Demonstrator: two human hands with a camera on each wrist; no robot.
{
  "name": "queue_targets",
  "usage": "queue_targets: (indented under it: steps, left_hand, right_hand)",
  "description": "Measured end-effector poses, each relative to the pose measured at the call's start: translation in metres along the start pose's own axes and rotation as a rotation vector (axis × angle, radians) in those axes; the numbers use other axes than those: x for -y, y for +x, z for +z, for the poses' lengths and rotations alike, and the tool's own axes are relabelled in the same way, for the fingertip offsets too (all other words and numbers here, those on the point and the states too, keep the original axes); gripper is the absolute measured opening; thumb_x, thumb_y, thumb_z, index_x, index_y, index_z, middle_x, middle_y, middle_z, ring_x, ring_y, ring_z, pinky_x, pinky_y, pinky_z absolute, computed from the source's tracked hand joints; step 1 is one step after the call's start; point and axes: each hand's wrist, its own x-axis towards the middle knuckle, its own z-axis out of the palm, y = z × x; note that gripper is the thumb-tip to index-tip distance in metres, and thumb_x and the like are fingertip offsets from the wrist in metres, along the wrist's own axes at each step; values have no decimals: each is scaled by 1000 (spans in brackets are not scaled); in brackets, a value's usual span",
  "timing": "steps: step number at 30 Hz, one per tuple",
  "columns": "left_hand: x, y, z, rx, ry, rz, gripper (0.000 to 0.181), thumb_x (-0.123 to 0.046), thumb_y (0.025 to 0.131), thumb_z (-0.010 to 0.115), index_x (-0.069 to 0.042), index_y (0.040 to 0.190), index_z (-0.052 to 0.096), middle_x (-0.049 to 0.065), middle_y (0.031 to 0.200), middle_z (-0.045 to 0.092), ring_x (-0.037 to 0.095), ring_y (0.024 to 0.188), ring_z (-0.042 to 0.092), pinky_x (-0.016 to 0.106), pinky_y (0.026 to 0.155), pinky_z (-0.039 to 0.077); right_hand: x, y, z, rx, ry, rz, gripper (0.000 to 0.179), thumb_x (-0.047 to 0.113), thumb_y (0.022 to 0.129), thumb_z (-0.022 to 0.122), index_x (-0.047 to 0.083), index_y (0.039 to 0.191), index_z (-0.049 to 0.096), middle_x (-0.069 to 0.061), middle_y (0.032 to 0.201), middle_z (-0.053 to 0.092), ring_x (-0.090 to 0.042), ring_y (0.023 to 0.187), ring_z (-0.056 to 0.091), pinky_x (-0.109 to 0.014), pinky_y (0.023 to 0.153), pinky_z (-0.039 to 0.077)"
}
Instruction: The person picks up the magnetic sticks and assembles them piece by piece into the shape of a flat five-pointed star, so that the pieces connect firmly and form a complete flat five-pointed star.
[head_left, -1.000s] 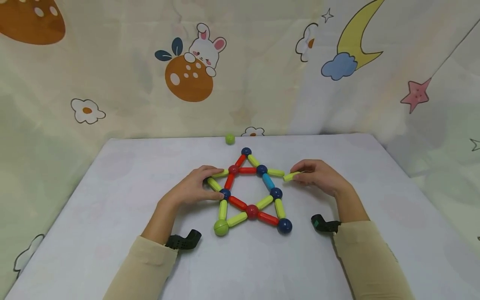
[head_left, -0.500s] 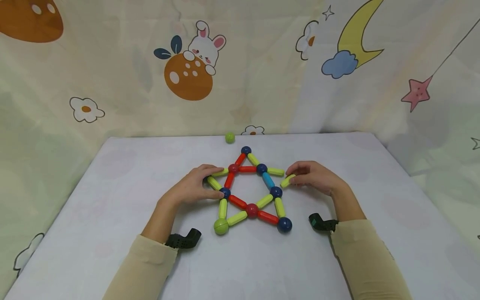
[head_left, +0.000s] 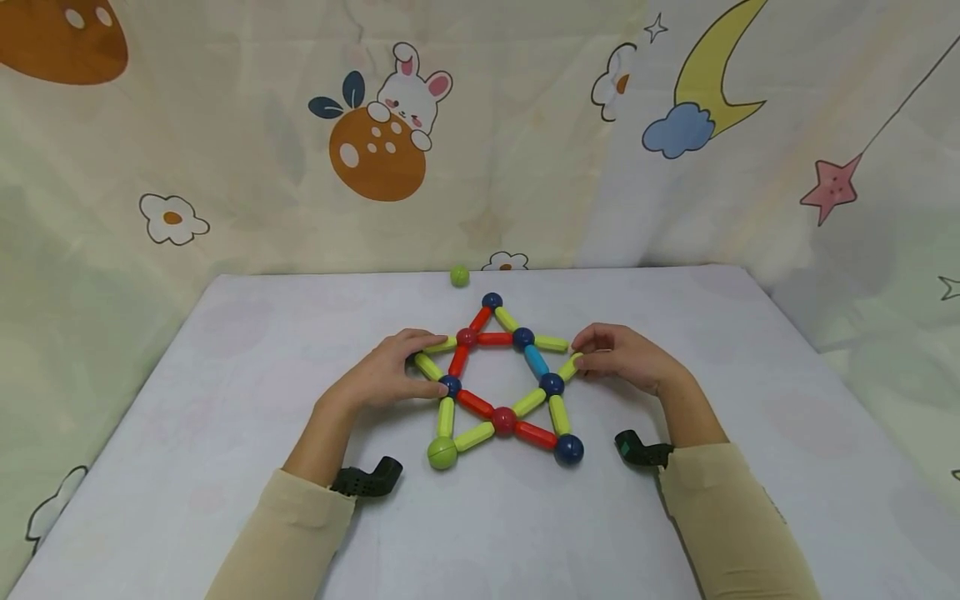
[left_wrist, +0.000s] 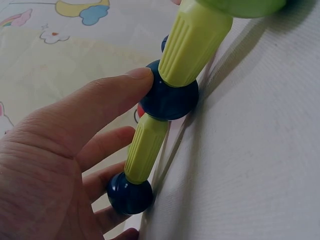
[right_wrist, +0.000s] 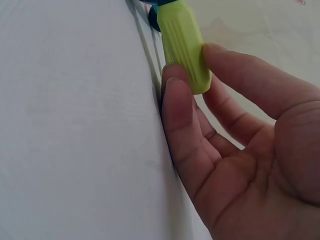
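Note:
A flat star of magnetic sticks and balls lies on the white table (head_left: 187, 400). My left hand (head_left: 386, 367) holds its left corner: the thumb presses a dark blue ball (left_wrist: 172, 100) and the other fingers reach behind the corner. A second blue ball (left_wrist: 130, 194) shows by those fingers in the left wrist view. My right hand (head_left: 626, 358) pinches the outer end of a yellow-green magnetic stick (right_wrist: 182, 47). That stick's inner end meets the right-hand blue ball (head_left: 552, 384). Just behind it, another yellow-green stick (head_left: 551, 342) points outward with a free end.
A loose green ball (head_left: 460, 277) sits at the table's back edge. A green ball (head_left: 442, 452) and a blue ball (head_left: 569, 450) form the star's near corners. Behind the table hangs a printed cloth (head_left: 525, 167). Black wrist cameras (head_left: 371, 479) sit on both forearms.
My right hand has moved left and turned the stick, bringing its inner end from clear of the star to the right-hand blue ball. The left hand keeps its place.

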Motion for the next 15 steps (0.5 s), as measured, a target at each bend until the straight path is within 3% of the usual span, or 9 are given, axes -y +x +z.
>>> queue_targets:
  steps: [9, 15]
  left_hand:
    - [1, 0, -1, -4, 4, 0, 74, -42, 84, 81, -26, 152, 54, 9, 160, 43, 36, 148, 38, 62, 113, 43]
    - [1, 0, -1, 3, -10, 9, 75, -41, 84, 81, -24, 151, 54, 9, 160, 43, 35, 147, 39, 61, 114, 42]
  right_hand:
    - [12, 0, 6, -43, -79, 2, 33, 22, 98, 68, 2, 122, 59, -16, 111, 62, -24, 92, 68, -30, 83, 61]
    - [24, -1, 4, -186, -216, -9, 31, 25, 102, 62, 3, 123, 61, -18, 117, 62, -27, 89, 65, -30, 74, 56]
